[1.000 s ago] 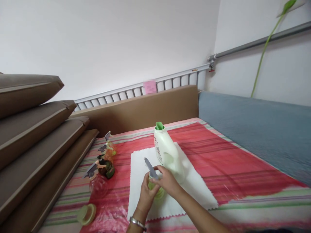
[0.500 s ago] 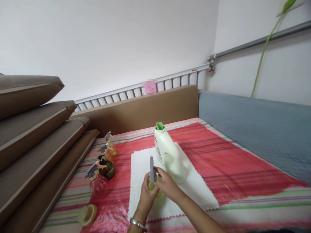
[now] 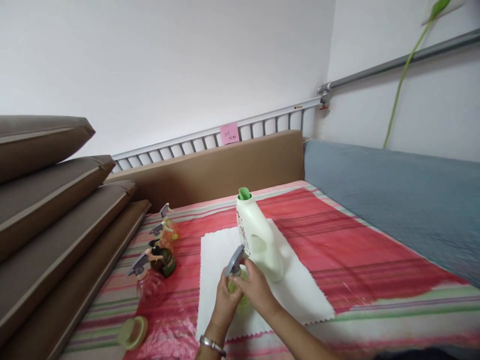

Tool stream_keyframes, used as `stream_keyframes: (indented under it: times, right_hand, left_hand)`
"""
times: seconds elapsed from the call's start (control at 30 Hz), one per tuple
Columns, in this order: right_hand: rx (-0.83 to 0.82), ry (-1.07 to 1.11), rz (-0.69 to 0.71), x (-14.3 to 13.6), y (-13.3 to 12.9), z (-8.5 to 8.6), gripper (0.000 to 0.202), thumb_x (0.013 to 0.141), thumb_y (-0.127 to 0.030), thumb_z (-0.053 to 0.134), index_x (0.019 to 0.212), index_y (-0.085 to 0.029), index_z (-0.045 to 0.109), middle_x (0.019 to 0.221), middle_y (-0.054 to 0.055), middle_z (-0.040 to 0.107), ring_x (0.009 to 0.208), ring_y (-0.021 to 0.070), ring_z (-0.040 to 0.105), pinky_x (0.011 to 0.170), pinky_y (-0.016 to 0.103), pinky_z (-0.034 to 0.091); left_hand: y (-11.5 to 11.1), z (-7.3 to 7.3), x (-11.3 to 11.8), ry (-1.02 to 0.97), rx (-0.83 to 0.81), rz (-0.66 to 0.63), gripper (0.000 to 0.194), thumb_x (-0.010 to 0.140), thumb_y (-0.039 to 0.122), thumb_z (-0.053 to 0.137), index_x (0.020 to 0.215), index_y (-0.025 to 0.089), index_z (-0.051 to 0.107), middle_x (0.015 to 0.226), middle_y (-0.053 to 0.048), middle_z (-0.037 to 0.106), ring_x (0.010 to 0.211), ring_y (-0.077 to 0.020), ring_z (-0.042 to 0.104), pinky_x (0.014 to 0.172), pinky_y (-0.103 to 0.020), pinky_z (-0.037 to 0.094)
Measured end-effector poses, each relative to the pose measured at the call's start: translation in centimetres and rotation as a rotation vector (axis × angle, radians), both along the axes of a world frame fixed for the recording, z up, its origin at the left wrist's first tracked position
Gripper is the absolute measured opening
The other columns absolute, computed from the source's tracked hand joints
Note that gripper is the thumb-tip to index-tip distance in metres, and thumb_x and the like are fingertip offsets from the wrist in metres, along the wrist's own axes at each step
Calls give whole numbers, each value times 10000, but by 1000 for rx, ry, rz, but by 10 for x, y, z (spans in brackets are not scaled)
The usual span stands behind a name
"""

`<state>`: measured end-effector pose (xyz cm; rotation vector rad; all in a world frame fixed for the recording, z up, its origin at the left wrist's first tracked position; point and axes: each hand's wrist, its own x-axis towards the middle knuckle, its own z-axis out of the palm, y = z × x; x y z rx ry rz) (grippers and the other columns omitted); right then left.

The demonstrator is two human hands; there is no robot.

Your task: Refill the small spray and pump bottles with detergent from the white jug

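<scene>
In the head view, a see-through yellow-green spray bottle [image 3: 244, 306] stands on a white cloth [image 3: 213, 260]. Its grey trigger head [image 3: 235, 261] points up to the right. My left hand [image 3: 226, 296], with a silver bracelet on the wrist, is closed round the left side of the bottle's neck. From the right, my right hand [image 3: 257, 287] grips the collar just under the trigger head. Fingers hide most of the neck. Just behind my right hand stands a large whitish jug [image 3: 258, 230] with a handle and a green spout in its open mouth.
Left of the cloth stand a pink spray bottle [image 3: 150, 286], a dark green bottle [image 3: 165, 261] and an orange spray bottle [image 3: 168, 239]. A yellow-green cap [image 3: 133, 332] lies nearer me. Stacked brown cushions [image 3: 56, 200] rise at the left; a blue-grey pad [image 3: 390, 195] edges the right.
The trigger head has turned, from edge-on to slanting up to the right. Both hands stay at the bottle's neck. My view has shifted slightly.
</scene>
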<state>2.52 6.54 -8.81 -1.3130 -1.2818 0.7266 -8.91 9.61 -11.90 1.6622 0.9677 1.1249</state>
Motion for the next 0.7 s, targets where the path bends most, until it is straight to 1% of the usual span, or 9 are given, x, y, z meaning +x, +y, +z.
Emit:
stream_keyframes:
  times: [0.07,0.13,0.2,0.3,0.37,0.43,0.53,0.63,0.7]
  right_hand:
    - [17,-1,-14,-4,-2,-5,426,677,-245,613,1093,-177,550,1118,104,629,1083,285,550,953,410,412]
    - [26,3,-19,-6,-2,-9,447,706,-261,588,1144,-191,537,1175,102,611,1126,273,532,977,400,403]
    - [17,9,-38,-7,0,-11,385,720,-270,578,1097,-192,569,1142,106,628,1110,277,545,975,408,409]
    - [-4,22,-83,-7,4,-13,303,691,-254,607,986,-187,599,1046,107,656,1046,292,576,949,433,427]
    - [-4,33,-100,-7,4,-14,295,683,-249,614,972,-192,592,1031,100,662,1027,290,587,936,442,439]
    - [10,41,-105,-4,0,-13,334,685,-251,616,1012,-196,576,1071,98,656,1052,286,581,949,441,438]
    - [48,47,-106,6,-13,-7,320,754,-308,570,1055,-203,557,1112,104,646,1072,272,579,948,423,447]
    - [93,32,-133,22,-22,9,272,840,-374,473,1040,-205,550,1097,116,642,1069,262,575,953,422,436]
    - [117,0,-130,28,-21,21,321,825,-350,501,1112,-211,527,1185,111,598,1150,255,518,1017,424,376]
  left_hand:
    - [-2,2,0,-3,-10,-32,427,713,312,647,1113,174,594,1081,-85,667,1038,-275,590,983,-402,412]
    - [-2,3,0,0,-18,-25,399,729,301,626,1107,178,600,1085,-81,668,1047,-270,589,992,-395,408]
    - [-1,1,-1,4,-24,16,409,701,294,648,1087,167,605,1085,-89,667,1075,-279,578,1002,-395,403]
    - [3,-3,-2,-1,-50,57,446,634,278,696,1054,154,613,1069,-96,674,1084,-296,573,1004,-407,401]
    - [4,-5,-2,-6,-54,70,435,636,278,699,1046,159,618,1068,-93,676,1074,-293,578,1002,-411,400]
    - [3,-4,-3,-12,-49,67,429,660,293,692,1062,164,615,1093,-94,670,1083,-290,577,1003,-411,398]
    - [0,-1,-3,-27,-60,8,484,683,307,696,1132,163,584,1173,-112,642,1129,-288,560,1011,-403,394]
    - [-1,2,-3,-21,-67,-12,504,691,281,703,1161,161,567,1209,-124,624,1149,-287,551,1018,-403,387]
    - [-1,3,-3,-8,-63,3,498,682,271,712,1149,160,578,1195,-125,634,1144,-292,554,1021,-415,381]
